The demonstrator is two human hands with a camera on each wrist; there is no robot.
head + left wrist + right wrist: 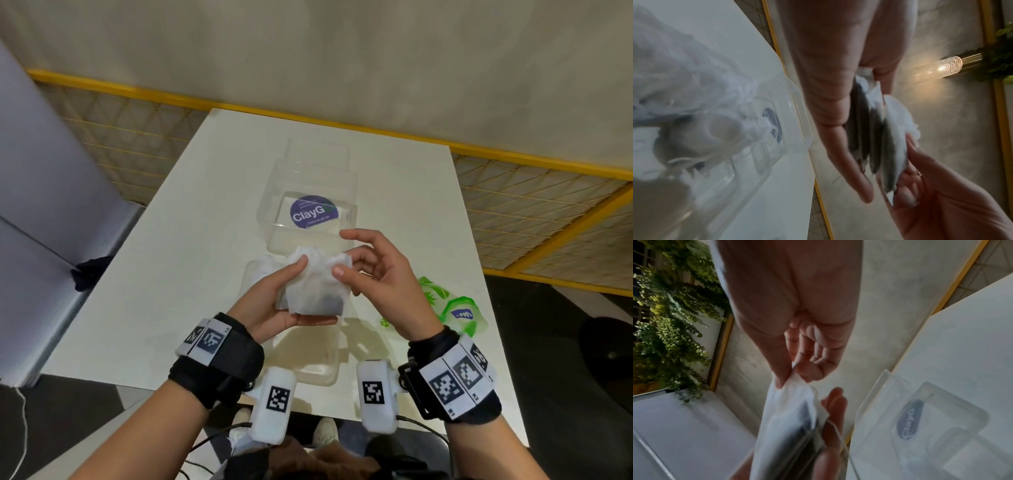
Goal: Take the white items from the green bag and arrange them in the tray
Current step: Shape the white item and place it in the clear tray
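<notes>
Holding white sachets (313, 284) above the clear tray (310, 363), mid-frame.
Left hand (274, 298) grips the stack; right hand (380, 274) pinches its top edge.

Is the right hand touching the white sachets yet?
Touching. In the right wrist view, the right hand pinches the top edge of the white sachets between thumb and finger.

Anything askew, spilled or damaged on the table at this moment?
Nothing spilled or visibly damaged. The green bag lies crumpled at the table's right edge. The left hand holds a bunch of white sachets; the right hand pinches one corner.
</notes>
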